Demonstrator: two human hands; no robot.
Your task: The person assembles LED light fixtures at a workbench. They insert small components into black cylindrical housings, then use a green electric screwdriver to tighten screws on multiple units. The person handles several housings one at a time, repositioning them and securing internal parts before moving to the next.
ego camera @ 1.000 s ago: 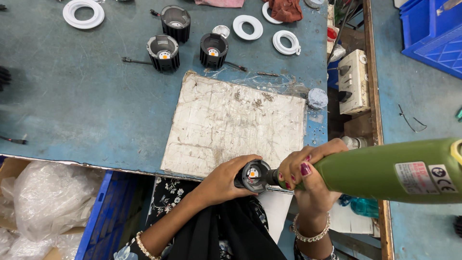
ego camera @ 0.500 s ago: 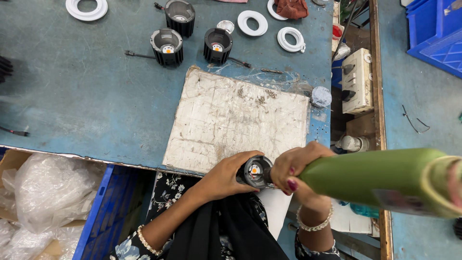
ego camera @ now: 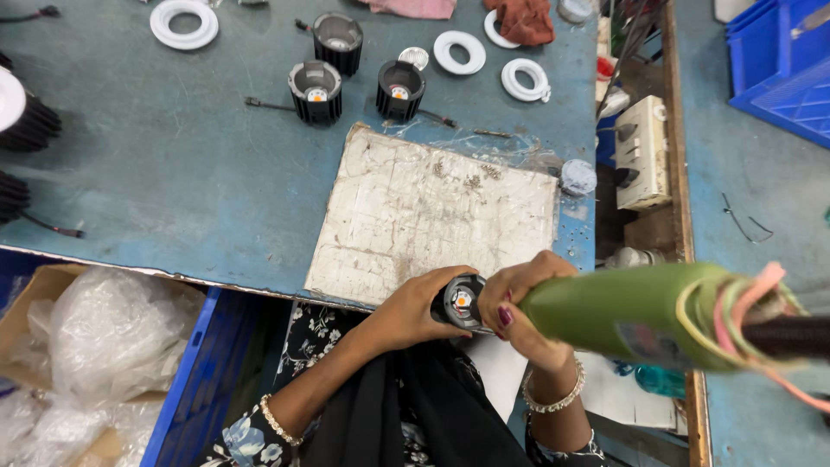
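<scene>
My left hand [ego camera: 413,304] grips a small black finned lamp housing [ego camera: 459,302] with an orange chip in its middle, held just off the near edge of the table. My right hand [ego camera: 520,304] is wrapped around the front of a green electric screwdriver [ego camera: 635,316], whose tip points into the housing. Coloured bands and a dark cable trail from the tool's rear end at the right. A worn white work board [ego camera: 424,212] lies on the blue-grey table [ego camera: 156,173] just beyond both hands.
Three black lamp housings [ego camera: 316,91] stand behind the board, with several white rings [ego camera: 459,52] among them. More black finned parts sit at the left edge. A switch box [ego camera: 641,152] is at the right, blue crates at top right, a box of plastic bags [ego camera: 104,337] at lower left.
The view has shifted slightly and the screwdriver's rear has swung lower and farther right. Both hands keep their hold on the housing and the tool.
</scene>
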